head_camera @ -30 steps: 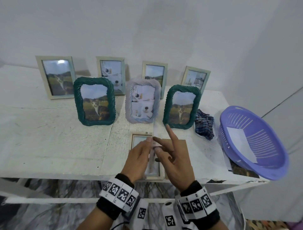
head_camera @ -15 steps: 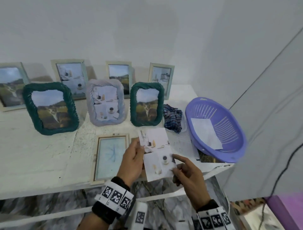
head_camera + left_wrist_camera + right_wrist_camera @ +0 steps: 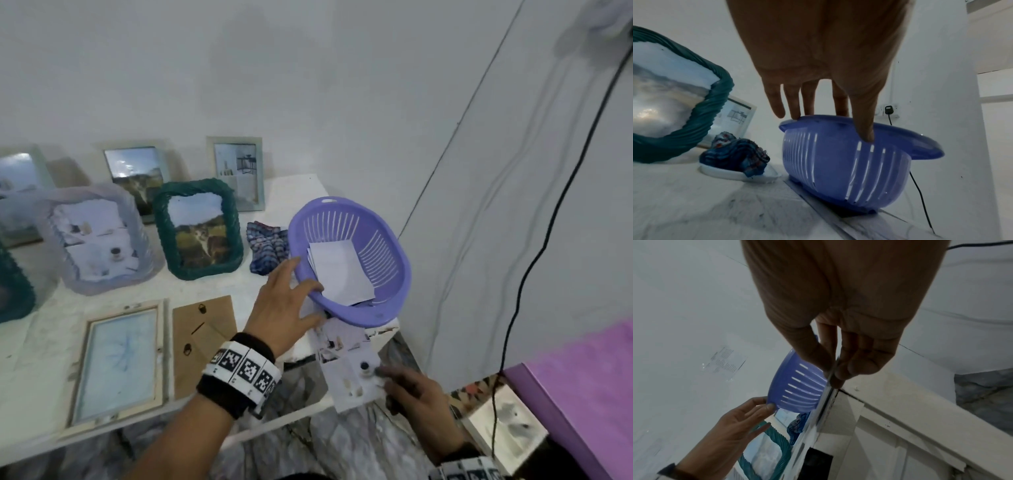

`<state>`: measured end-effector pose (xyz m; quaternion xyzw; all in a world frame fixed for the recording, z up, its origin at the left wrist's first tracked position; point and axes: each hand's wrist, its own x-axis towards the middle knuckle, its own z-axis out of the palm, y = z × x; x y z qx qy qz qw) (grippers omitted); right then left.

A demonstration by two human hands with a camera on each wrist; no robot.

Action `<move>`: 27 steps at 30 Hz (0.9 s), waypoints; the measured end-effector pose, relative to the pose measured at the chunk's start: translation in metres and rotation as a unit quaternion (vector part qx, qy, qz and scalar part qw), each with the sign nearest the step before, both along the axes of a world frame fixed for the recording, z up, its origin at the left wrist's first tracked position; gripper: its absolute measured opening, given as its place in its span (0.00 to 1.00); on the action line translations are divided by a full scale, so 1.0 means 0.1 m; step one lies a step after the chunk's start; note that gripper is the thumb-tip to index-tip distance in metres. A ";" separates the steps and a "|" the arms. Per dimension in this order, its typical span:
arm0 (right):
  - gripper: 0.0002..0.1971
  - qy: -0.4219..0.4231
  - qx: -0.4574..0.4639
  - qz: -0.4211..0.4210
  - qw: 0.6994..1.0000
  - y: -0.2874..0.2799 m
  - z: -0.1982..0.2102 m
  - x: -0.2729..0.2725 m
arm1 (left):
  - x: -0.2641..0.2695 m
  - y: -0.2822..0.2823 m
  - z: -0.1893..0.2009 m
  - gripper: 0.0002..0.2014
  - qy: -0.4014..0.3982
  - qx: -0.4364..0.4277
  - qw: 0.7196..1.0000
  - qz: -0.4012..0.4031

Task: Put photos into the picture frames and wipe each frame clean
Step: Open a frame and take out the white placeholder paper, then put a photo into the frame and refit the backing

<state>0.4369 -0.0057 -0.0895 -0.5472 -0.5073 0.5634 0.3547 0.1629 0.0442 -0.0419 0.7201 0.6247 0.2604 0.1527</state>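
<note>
My right hand (image 3: 385, 378) pinches the lower end of a printed photo (image 3: 342, 363) of shelves and small jars, just off the table's right front corner. The photo shows edge-on between thumb and fingers (image 3: 855, 368) in the right wrist view; its upper end lies at the foot of the purple basket (image 3: 387, 246). My left hand (image 3: 305, 294) rests on the basket's near rim with straight fingers (image 3: 793, 104), thumb on the slotted wall. An empty pale wooden frame (image 3: 161, 346) lies flat at the front left, its brown backing board (image 3: 205, 339) beside it.
White sheets (image 3: 339, 270) lie in the basket. A checked cloth (image 3: 267, 246) sits between the basket and a standing green frame (image 3: 198, 233). More filled frames stand behind along the wall. A black cable (image 3: 534, 260) hangs at the right; a purple surface (image 3: 582, 383) is lower right.
The head view swung right. My left hand let go of the photo and reached to the basket rim. My right hand carried the photo right, to the table's corner.
</note>
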 end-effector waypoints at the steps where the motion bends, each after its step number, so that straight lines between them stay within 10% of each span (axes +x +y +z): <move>1: 0.18 -0.013 0.000 0.009 1.000 0.02 0.02 0.06 | 0.01 0.04 0.01 0.18 0.001 0.010 1.000 -0.003; 22: 0.15 -0.268 0.126 0.159 0.942 0.97 0.24 -0.14 | -0.02 0.10 -0.01 0.16 -0.046 0.052 0.998 0.010; 27: 0.12 -0.294 0.146 0.086 0.941 1.07 0.29 0.12 | -0.02 0.03 -0.12 0.16 -0.038 0.045 0.998 0.001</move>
